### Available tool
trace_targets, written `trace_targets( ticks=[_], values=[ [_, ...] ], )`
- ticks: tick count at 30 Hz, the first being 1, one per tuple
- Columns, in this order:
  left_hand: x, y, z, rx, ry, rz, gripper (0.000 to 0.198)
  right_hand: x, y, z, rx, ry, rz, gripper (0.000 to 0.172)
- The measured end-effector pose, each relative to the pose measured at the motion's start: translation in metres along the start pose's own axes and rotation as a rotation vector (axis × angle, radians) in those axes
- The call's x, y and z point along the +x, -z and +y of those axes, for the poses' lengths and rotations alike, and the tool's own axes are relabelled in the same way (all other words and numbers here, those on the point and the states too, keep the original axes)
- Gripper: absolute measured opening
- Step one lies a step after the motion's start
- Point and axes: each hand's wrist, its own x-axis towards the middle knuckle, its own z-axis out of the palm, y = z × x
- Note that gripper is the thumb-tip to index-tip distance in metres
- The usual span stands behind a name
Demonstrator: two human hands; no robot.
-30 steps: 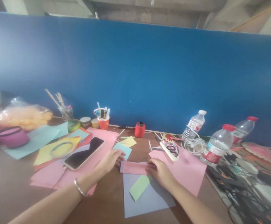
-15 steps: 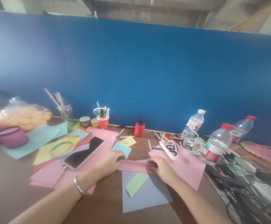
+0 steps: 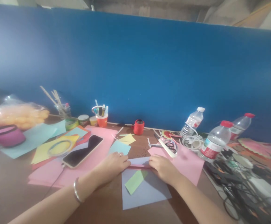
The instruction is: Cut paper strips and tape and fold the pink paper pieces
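Observation:
My left hand, with a ring and a silver bangle, holds the left end of a lavender paper band with its fingers closed. The right end is gripped by my right hand, fingers curled and pressed down. Along the band's near side shows a narrow pink paper strip. Below both lies a lavender sheet, with a folded green paper piece across it. My fingers cover both ends of the band, and whether it is joined to the sheet is unclear.
Left: a phone on pink paper, a tape roll and coloured sheets. Behind: an orange cup of tools and a red container. Right: scissors, a white-handled cutter, water bottles and tangled black cables.
The pink strip between my hands now shows only as a thin edge, with a lavender band above it. My left hand has moved right and flattened over the paper. The view has shifted slightly.

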Motion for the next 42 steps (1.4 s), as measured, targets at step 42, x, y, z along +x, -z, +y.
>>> trace_targets(
  ticks=[42],
  values=[
    [0.006, -0.015, 0.022, 0.304, -0.088, -0.055, 0.024, 0.001, 0.001, -0.007, 0.036, 0.111, -0.078, 0.023]
  ],
)
